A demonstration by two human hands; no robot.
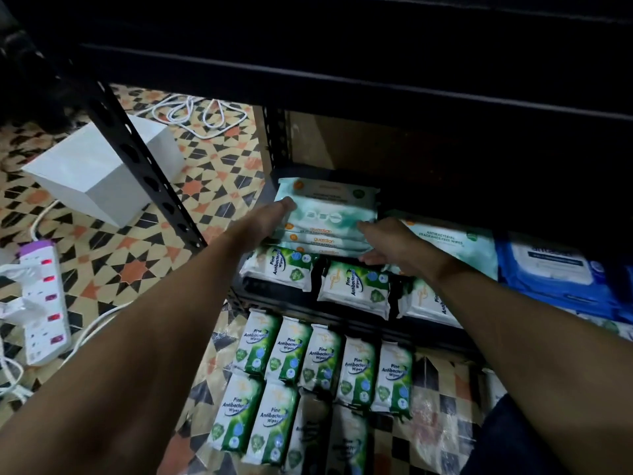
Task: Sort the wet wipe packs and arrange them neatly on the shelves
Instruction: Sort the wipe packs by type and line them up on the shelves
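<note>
A stack of pale green antibacterial wipe packs [327,214] sits at the left end of the low black shelf [294,303]. My left hand [265,221] grips the stack's left side, my right hand [387,243] its right front corner. Another pale green pack [455,241] lies to the right, then blue packs [555,269]. Green and white pine wipe packs [284,269] line the shelf's front edge. Several more pine packs [322,365] lie in rows on the floor below.
A black slotted shelf post [137,159] slants down on the left. Behind it stand a white box [102,173], coiled white cable [202,113] and a power strip [42,303] on the patterned tile floor. An upper shelf [376,63] hangs dark overhead.
</note>
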